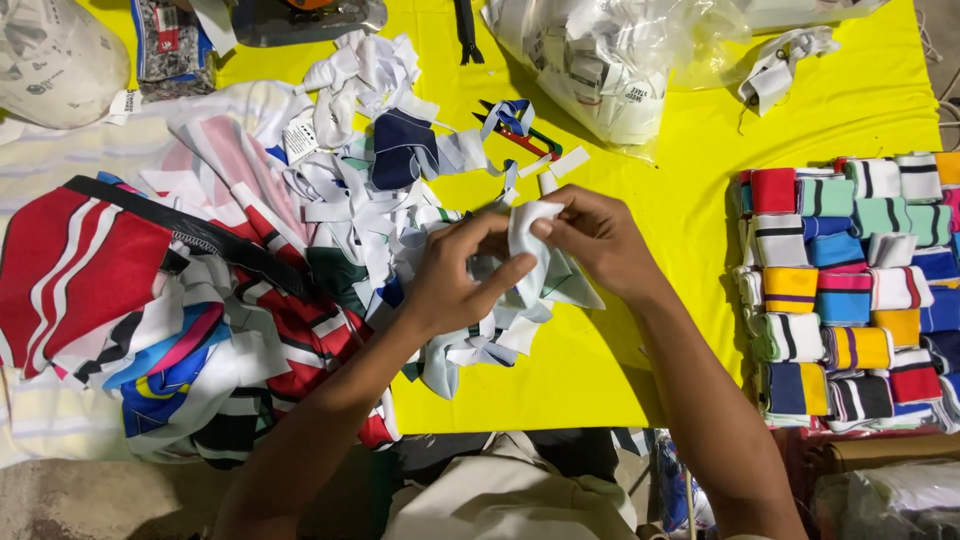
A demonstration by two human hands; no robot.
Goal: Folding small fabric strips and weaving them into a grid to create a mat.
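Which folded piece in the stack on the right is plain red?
The red piece at the stack's top-left corner; the others nearby are striped, green, blue or yellow.

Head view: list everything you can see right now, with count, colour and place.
yellow tabletop: one, under everything
white fabric piece: one, centre, pinched by both hands
loose strips pile: many, mostly white and navy, centre-left
striped garments heap: several, red, white, blue, left
folded ribbed pieces: many, mixed colours, stacked in rows, right
clear bags: two, holding white items, top centre and top left
left hand: one, fingers on the fabric
right hand: one, fingers on the fabric
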